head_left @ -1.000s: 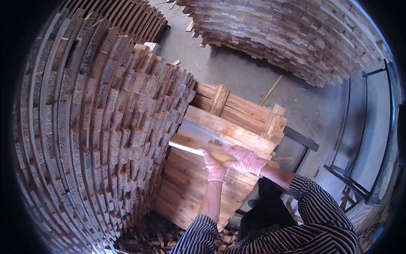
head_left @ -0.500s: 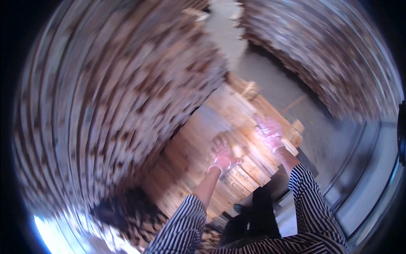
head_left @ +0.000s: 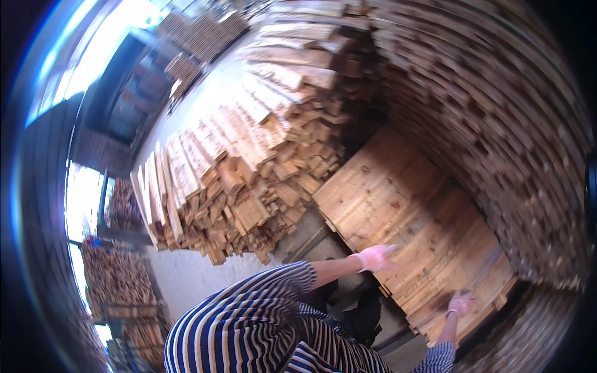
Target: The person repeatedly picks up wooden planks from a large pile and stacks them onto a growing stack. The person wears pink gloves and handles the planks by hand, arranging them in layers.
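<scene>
A broad layer of light planks (head_left: 398, 211), laid side by side, spreads out in front of me on the right. Over its near left edge is my left hand (head_left: 375, 258), in a pink glove, fingers stretched toward the boards and nothing held. My right hand (head_left: 461, 303), gloved the same way, is at the near right part of the layer, fingers spread over the wood. Blur hides whether either palm presses on the planks.
A tall wall of stacked boards (head_left: 472, 118) rises along the layer's right side. To the left stands a big pile of loose planks (head_left: 249, 193), their ends jutting toward me. Further stacks (head_left: 118, 270) stand at the far left, beyond a pale floor (head_left: 180, 280).
My view has swung far to the left, bringing the loose plank pile into sight. My hands have moved further apart over the planks; both remain without anything held.
</scene>
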A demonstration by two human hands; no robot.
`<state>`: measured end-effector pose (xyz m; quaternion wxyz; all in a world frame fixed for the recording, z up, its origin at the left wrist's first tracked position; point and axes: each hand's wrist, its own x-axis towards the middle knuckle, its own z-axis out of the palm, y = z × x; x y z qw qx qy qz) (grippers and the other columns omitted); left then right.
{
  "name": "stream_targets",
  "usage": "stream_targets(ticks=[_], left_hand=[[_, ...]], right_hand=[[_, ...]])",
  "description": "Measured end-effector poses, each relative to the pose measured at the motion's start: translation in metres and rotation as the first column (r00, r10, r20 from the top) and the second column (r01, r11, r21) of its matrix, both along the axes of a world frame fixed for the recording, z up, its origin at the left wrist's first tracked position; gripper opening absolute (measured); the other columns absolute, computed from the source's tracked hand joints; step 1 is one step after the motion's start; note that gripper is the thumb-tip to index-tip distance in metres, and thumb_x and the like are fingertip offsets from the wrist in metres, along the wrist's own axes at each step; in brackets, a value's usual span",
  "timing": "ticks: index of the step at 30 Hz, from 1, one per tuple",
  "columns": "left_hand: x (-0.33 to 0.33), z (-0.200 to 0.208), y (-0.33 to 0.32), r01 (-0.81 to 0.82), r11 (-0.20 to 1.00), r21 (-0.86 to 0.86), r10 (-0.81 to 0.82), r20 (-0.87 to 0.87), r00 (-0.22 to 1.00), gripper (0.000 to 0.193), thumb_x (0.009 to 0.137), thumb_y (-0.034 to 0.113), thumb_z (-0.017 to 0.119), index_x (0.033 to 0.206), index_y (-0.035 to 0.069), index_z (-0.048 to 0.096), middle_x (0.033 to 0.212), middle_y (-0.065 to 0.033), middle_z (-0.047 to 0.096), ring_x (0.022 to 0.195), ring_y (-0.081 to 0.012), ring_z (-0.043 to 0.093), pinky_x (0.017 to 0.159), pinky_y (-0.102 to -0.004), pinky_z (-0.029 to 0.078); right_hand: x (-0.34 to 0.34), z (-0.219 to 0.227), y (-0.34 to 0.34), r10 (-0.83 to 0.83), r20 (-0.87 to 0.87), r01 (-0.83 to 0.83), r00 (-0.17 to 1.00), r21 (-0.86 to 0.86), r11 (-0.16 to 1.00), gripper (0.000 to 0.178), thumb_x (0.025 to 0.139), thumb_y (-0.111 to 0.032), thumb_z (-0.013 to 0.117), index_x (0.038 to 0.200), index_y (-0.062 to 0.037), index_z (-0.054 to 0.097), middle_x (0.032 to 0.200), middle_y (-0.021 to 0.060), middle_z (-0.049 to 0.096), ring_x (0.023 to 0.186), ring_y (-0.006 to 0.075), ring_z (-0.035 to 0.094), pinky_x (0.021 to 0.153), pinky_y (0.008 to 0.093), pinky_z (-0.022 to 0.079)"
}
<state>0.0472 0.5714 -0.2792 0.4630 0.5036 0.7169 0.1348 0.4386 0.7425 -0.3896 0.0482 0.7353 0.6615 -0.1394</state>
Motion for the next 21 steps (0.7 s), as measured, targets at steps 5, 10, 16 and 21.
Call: stream_targets(ticks=[5, 10, 16, 21], left_hand=[[-0.07, 0.057, -0.256, -0.385, 0.856, -0.345, 0.38, -0.086, 0.921, 0.091, 0.086, 0.064, 0.066, 0.152, 0.006, 0.042, 0.141, -0.0254, 0.057, 0.132, -0.0387, 0.055, 0.108, -0.0457, 0.044], [-0.131, 0.11, -0.383, -0.825, 0.559, -0.084, 0.827, -0.008, 0.561, 0.085, 0.089, 0.06, 0.07, 0.15, 0.005, 0.047, 0.148, -0.0196, 0.055, 0.137, -0.0324, 0.051, 0.114, -0.0401, 0.039], [-0.154, 0.187, -0.444, -0.967, -0.21, 0.143, 0.853, 0.51, -0.109, 0.074, 0.09, 0.038, 0.08, 0.147, 0.003, 0.05, 0.142, -0.0122, 0.059, 0.125, -0.022, 0.057, 0.107, -0.0348, 0.045], [-0.16, 0.244, -0.489, -0.615, -0.546, 0.569, 0.828, 0.475, -0.296, 0.061, 0.095, 0.024, 0.076, 0.143, -0.004, 0.051, 0.14, -0.0171, 0.06, 0.125, -0.0251, 0.059, 0.108, -0.0366, 0.046]], right_hand=[[-0.258, 0.114, -0.122, 0.118, -0.392, -0.281, 0.913, -0.39, 0.877, 0.088, 0.094, -0.042, 0.064, 0.162, -0.0054, 0.021, 0.166, 0.021, 0.026, 0.15, 0.0358, 0.035, 0.123, 0.0395, 0.029], [-0.475, 0.233, -0.259, 0.199, -0.958, -0.804, 0.205, -0.049, 0.593, 0.081, 0.095, -0.037, 0.065, 0.16, -0.0051, 0.029, 0.163, 0.0179, 0.035, 0.148, 0.0302, 0.038, 0.121, 0.0388, 0.032], [-0.65, 0.361, -0.408, 0.622, -0.751, -0.894, -0.221, 0.41, 0.178, 0.09, 0.092, -0.057, 0.062, 0.161, -0.0108, 0.027, 0.16, 0.0223, 0.035, 0.147, 0.039, 0.036, 0.117, 0.048, 0.036], [-0.75, 0.406, -0.475, 0.853, -0.508, -0.976, -0.121, 0.217, -0.009, 0.102, 0.083, -0.066, 0.068, 0.16, -0.0107, 0.031, 0.158, 0.0278, 0.035, 0.147, 0.0423, 0.035, 0.117, 0.0501, 0.034]])
